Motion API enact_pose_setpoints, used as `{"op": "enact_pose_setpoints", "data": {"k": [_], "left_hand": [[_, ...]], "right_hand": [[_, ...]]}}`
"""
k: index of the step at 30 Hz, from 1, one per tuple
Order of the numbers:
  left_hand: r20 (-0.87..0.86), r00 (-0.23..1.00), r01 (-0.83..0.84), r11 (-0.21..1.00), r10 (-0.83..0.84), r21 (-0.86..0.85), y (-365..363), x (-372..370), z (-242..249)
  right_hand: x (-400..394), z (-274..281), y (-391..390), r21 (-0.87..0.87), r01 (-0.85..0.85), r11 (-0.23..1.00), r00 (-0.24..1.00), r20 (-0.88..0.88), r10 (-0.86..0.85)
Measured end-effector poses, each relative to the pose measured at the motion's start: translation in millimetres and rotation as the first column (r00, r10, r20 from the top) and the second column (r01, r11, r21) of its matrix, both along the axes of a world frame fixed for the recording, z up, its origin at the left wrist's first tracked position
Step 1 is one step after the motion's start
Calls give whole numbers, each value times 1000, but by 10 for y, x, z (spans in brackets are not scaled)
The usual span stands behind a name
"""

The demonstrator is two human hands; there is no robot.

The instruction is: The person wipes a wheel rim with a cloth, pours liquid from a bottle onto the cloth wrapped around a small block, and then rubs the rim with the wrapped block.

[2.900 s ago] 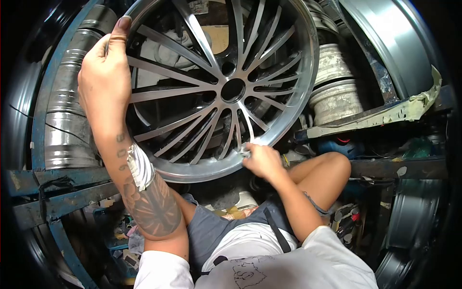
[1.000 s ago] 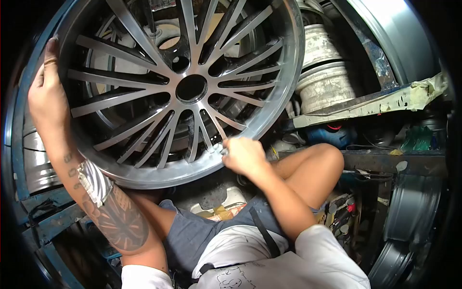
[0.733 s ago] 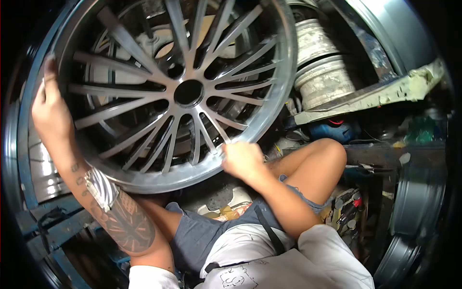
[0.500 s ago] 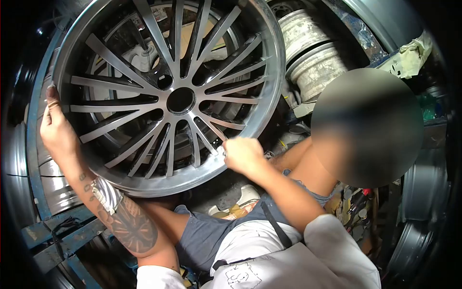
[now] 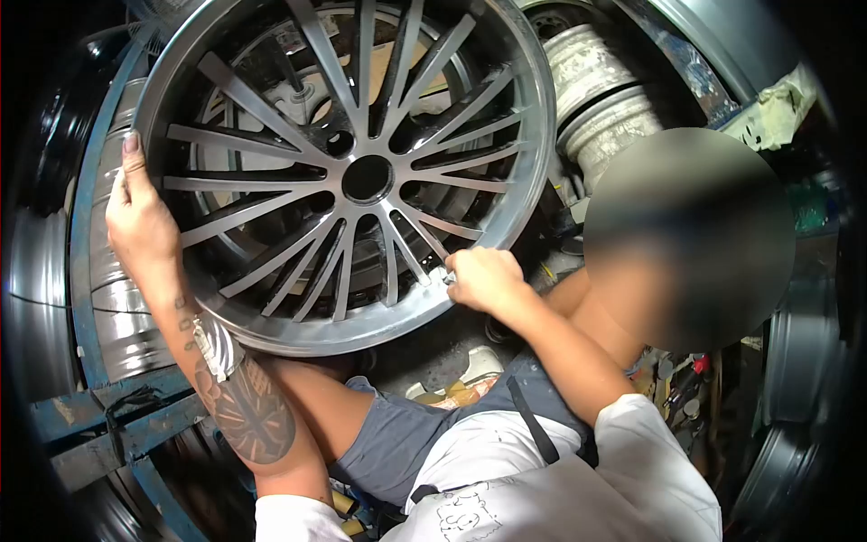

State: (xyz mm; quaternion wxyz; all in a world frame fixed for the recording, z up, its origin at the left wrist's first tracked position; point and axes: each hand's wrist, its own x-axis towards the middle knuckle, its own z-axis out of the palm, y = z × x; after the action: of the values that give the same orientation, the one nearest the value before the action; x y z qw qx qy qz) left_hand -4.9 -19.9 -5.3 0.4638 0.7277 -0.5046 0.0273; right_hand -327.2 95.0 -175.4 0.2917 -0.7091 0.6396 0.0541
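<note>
Near side: white shirt (image 5: 515,506) and grey shorts (image 5: 388,438) at the bottom of the view, dark strap (image 5: 533,420) across them. Left forearm carries a patch of silver tape (image 5: 217,350). Right hand (image 5: 488,280) is at the lower right of the big multi-spoke wheel (image 5: 368,211), fingers curled together and clamped on a small pale piece (image 5: 449,278) against the inner rim by the spoke ends; mostly covered, can't tell what it is. Left hand (image 5: 144,230) is at the wheel's left edge, thumb up along the rim, other fingers bent and partly hidden; can't tell how tightly they close. Wheel is face-on to the camera, ahead of the lap, between the two hands. White shoe (image 5: 481,364) is on the floor below it. Round blur hides part of the right leg and whatever is around it. Farther out: blue metal frame (image 5: 77,415) and silver wheels (image 5: 134,330) stacked on the left, scuffed pale wheels (image 5: 587,68) upper right, dark wheels (image 5: 802,361) at the right edge, torn pale sheet (image 5: 778,108) on the right-hand rack
</note>
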Motion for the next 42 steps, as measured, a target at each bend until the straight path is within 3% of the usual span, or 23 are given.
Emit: {"op": "enact_pose_setpoints", "data": {"k": [1,3,5,7,9,13,14,20,24,28,32,33,35,37,39,42], "left_hand": [[-12,999,35,999,-35,-13,-8,26,-26],[92,996,3,995,7,-101,-38,86,-127],[173,985,3,987,25,-159,-32,153,-185],[121,988,113,983,-95,-145,-1,219,-182],[94,983,175,966,-159,-189,-14,263,-217],[60,998,44,988,-35,-149,-3,167,-208],[43,999,21,999,-19,-46,-4,213,-181],[19,999,-31,999,31,-25,-10,133,-157],[-18,1000,9,999,-10,-34,-187,426,-307],[12,994,-108,994,108,18,-170,312,-271],[14,996,-89,996,89,2,-161,333,-238],[-13,997,-77,997,77,-3,-133,332,-224],[-24,998,-66,993,64,-97,-143,319,-287],[-63,997,-42,999,40,-26,-92,265,-215],[-64,997,-39,999,38,-21,-105,307,-229],[-54,998,-36,999,34,-39,-96,309,-237]], "right_hand": [[112,-129,60,-94,-45,995,998,-50,41],[255,-211,137,0,-142,990,987,-73,142],[130,-154,59,30,-88,996,995,-50,90],[-17,62,-46,88,-54,995,998,-38,57],[96,-62,37,6,-47,999,997,-65,48],[150,-70,63,14,-47,999,999,-1,47],[62,5,15,42,-36,998,999,-14,36],[274,-107,156,-14,-77,997,992,-98,76],[-21,187,-65,95,8,995,1000,14,-10],[248,32,39,69,-64,996,994,-85,70],[57,201,-133,81,44,996,998,-44,-40],[135,36,-67,3,1,1000,995,-103,-1],[279,-4,-36,43,-80,996,990,-111,84],[97,82,-134,65,-26,998,1000,-14,27],[-10,193,-261,112,37,993,998,-48,-32],[180,36,-150,62,-59,996,990,-125,67]]}}
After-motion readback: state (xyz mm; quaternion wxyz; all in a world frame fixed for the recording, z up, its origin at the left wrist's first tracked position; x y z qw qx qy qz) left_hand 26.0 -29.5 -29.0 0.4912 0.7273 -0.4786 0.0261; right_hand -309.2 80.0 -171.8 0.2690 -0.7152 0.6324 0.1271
